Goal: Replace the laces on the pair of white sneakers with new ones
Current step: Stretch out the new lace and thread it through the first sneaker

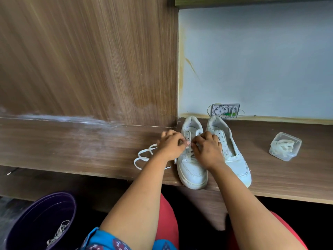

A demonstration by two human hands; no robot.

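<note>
- Two white sneakers stand side by side on the wooden shelf [72,141], toes toward the person: the left sneaker [191,159] for easy threading, the right sneaker [228,152] without lace.
- The left hand [170,146] and right hand [207,148] both pinch one new lace [144,157] over the eyelets; its slack lies to the left.
- One clear box [284,146] at the right holds more lace; one purple bucket [41,221], near left, probably collects old laces.

Wooden shelf [90,141]: two white sneakers [212,159] side by side, toes near. Left hand [171,145] and right hand [207,148] pinch a white lace [144,157] over the left sneaker [191,170]; slack loops left. Clear plastic box [284,146] with laces, right. Purple bin [39,222], near left.
</note>
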